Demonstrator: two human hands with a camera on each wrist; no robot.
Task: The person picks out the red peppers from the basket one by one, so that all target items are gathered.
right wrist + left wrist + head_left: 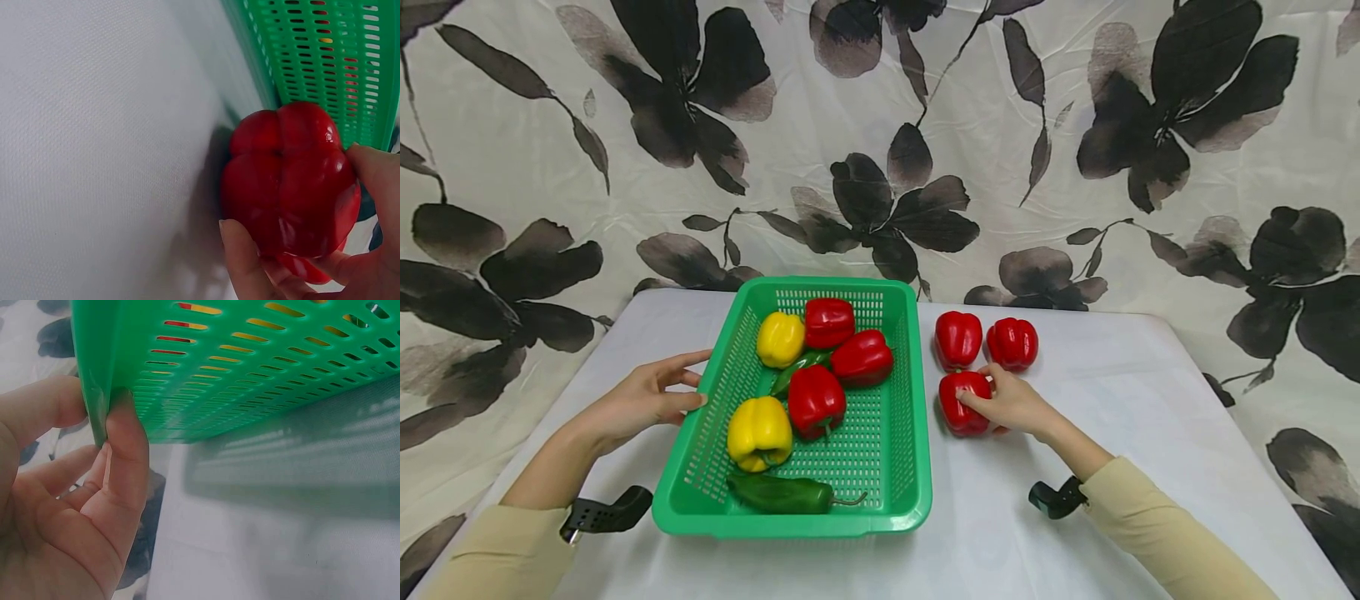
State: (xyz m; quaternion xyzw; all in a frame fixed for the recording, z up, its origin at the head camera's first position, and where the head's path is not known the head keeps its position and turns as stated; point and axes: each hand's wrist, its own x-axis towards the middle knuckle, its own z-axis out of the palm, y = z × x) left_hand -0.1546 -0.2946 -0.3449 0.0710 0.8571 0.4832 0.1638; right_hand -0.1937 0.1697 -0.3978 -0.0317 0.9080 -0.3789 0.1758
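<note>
My left hand [638, 402] pinches the left rim of a green plastic basket [920, 417]. In the left wrist view, the thumb and index finger of that hand [75, 506] lie on opposite sides of the rim. To the right of the basket, my right hand [1011, 403] grips a red bell pepper [964, 404]. The right wrist view shows the lobed end of this pepper [281, 181] close to the basket wall, fingers and thumb around it. Just behind it are two more red bell peppers, one left [958, 337] and one right [1012, 343].
Inside the basket lie red bell peppers [816, 402], two yellow bell peppers [760, 433] and two green peppers [782, 493]. A white cloth [1105, 367] covers the table. A floral curtain [1000, 150] hangs behind it.
</note>
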